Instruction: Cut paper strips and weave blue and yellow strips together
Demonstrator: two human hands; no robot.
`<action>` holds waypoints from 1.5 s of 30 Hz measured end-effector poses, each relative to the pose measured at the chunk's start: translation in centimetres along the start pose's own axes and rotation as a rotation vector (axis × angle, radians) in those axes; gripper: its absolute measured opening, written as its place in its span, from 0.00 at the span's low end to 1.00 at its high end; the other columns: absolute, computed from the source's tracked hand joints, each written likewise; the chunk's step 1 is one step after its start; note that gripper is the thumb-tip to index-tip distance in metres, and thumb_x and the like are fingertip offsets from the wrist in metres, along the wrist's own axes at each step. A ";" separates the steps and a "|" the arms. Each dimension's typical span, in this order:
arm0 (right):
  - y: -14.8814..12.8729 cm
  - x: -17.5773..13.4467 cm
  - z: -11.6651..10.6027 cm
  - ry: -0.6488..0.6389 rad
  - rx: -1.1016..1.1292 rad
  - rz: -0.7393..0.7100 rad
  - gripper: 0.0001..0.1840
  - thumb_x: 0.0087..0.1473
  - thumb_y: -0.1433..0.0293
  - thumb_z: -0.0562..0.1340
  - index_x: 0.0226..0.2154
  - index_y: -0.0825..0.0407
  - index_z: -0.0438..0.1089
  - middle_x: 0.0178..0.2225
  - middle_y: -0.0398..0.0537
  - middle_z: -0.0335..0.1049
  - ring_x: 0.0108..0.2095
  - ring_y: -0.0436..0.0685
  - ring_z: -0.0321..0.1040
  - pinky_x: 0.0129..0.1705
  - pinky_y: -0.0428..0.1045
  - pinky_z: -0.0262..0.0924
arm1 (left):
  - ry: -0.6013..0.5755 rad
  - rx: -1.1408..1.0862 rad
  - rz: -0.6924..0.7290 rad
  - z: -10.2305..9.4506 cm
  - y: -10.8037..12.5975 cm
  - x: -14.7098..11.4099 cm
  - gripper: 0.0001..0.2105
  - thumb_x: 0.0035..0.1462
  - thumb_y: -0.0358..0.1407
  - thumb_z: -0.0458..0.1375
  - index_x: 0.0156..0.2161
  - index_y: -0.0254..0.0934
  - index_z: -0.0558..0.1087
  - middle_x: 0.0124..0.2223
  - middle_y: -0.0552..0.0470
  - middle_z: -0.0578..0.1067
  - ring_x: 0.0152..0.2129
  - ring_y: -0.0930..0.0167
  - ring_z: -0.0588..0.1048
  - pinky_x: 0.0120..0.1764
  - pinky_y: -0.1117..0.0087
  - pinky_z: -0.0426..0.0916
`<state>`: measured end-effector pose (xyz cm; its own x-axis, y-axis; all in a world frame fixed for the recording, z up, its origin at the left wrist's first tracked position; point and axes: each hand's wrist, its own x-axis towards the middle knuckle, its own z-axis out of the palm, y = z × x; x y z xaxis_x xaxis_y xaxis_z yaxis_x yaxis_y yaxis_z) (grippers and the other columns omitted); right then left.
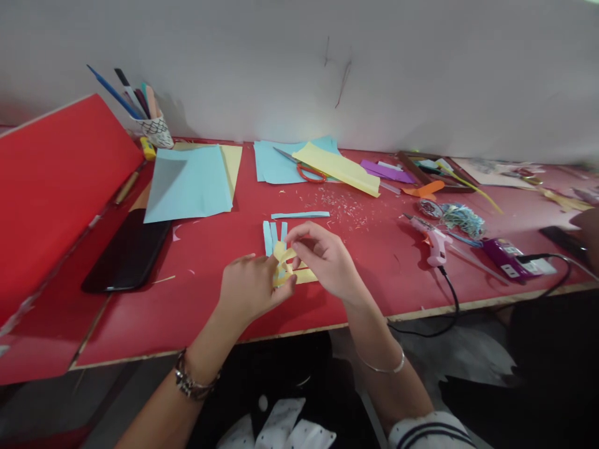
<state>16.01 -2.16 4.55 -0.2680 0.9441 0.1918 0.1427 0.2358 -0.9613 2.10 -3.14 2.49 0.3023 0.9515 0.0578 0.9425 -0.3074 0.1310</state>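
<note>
Yellow paper strips (281,250) are woven or folded among light blue paper strips (267,237) lying upright on the red table. My left hand (250,287) holds the near-left side of these strips, its thumb and fingers around the yellow paper. With thumb and fingertips closed together, my right hand (325,259) pinches a curled yellow strip from the right. The fingers partly hide how the strips cross. Another yellow piece lies flat under my right hand. Just beyond, a loose blue strip (300,215) lies crosswise.
Blue sheets (187,181), orange-handled scissors (311,173) and a yellow sheet (339,167) lie at the back. A phone (128,252) and pen cup (156,130) are left. A pink glue gun (435,243), its cord and a purple box (508,259) are right, near another person's hand (588,231).
</note>
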 end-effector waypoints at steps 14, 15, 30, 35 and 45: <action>1.1 -0.8 -0.6 0.091 -0.022 -0.012 0.06 0.52 0.69 0.53 0.33 0.50 0.63 0.28 0.41 0.63 0.24 0.45 0.61 0.27 0.44 0.60 | -0.013 0.074 -0.110 0.8 0.0 0.2 0.20 0.54 0.36 0.39 0.25 0.31 0.71 0.20 0.44 0.70 0.20 0.66 0.70 0.19 0.74 0.47; 1.4 -1.2 -0.9 0.141 -0.121 -0.010 0.06 0.52 0.69 0.52 0.33 0.51 0.63 0.28 0.42 0.64 0.24 0.46 0.62 0.27 0.44 0.59 | -0.013 0.072 -0.123 0.9 0.0 0.2 0.21 0.55 0.37 0.38 0.25 0.31 0.71 0.19 0.44 0.70 0.19 0.66 0.70 0.18 0.74 0.47; 5.6 -5.5 -1.7 0.521 -1.236 0.188 0.27 0.50 0.60 0.53 0.50 0.58 0.54 0.35 0.56 0.66 0.37 0.63 0.60 0.35 0.54 0.53 | -0.026 0.003 -0.184 0.9 -0.4 0.1 0.22 0.56 0.38 0.37 0.32 0.35 0.74 0.21 0.46 0.72 0.19 0.66 0.70 0.19 0.72 0.48; 5.9 -5.5 -1.3 0.525 -1.145 0.155 0.21 0.50 0.65 0.52 0.47 0.54 0.57 0.33 0.51 0.68 0.36 0.61 0.61 0.38 0.54 0.51 | -0.031 -0.003 -0.185 0.9 -0.5 0.0 0.23 0.56 0.38 0.36 0.28 0.34 0.73 0.22 0.45 0.72 0.19 0.66 0.70 0.19 0.72 0.48; 5.4 -5.1 -1.0 0.433 -0.976 0.136 0.16 0.49 0.72 0.48 0.41 0.51 0.63 0.29 0.46 0.67 0.32 0.55 0.62 0.40 0.53 0.46 | -0.069 -0.003 -0.195 0.8 -0.4 0.1 0.22 0.56 0.38 0.36 0.30 0.35 0.73 0.22 0.46 0.72 0.20 0.66 0.71 0.20 0.72 0.48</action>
<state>19.07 -5.53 -1.41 0.1398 0.9324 0.3333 0.8959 0.0242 -0.4436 1.83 -2.87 1.62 0.1229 0.9917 -0.0371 0.9838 -0.1168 0.1362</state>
